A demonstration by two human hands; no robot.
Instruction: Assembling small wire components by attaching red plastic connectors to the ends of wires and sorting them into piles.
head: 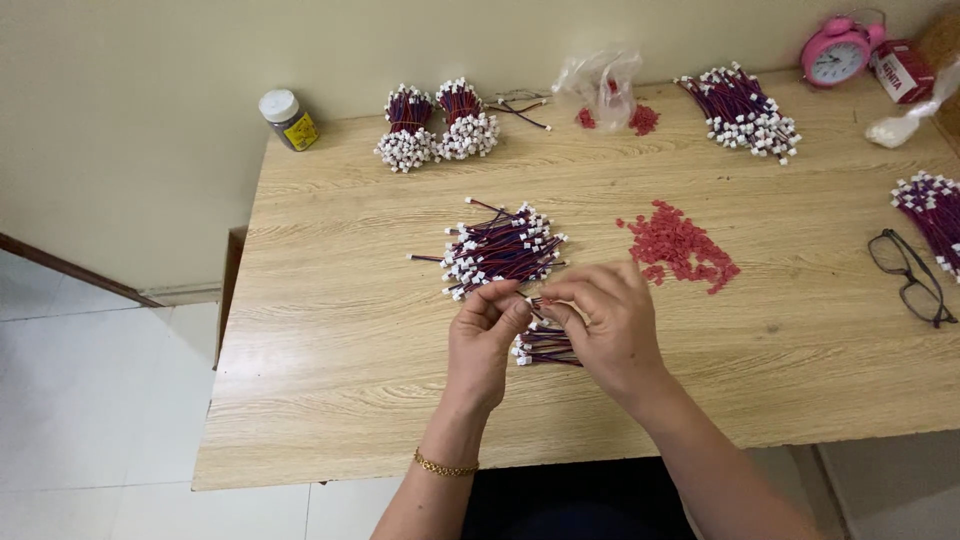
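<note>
From where I watch, my left hand (483,340) and right hand (605,325) meet over the near middle of the wooden worktop (340,360), fingers (500,300) pinched narrow around a single short red-and-blue wire lead (537,302) held between both hands. Just under my right hand lies a small bunch of leads (545,347) with white plugs. Just beyond the hands sits a loose pile of the same leads (503,250), and to its right a scatter of small red pieces (680,245). Black spectacles (912,275) lie near the right edge beside another bundle (930,205). Along the far edge I see a small jar (288,119), two tied bundles (437,125), a clear plastic bag (602,82), a bigger bundle (745,110) and a pink alarm clock (835,50).
</note>
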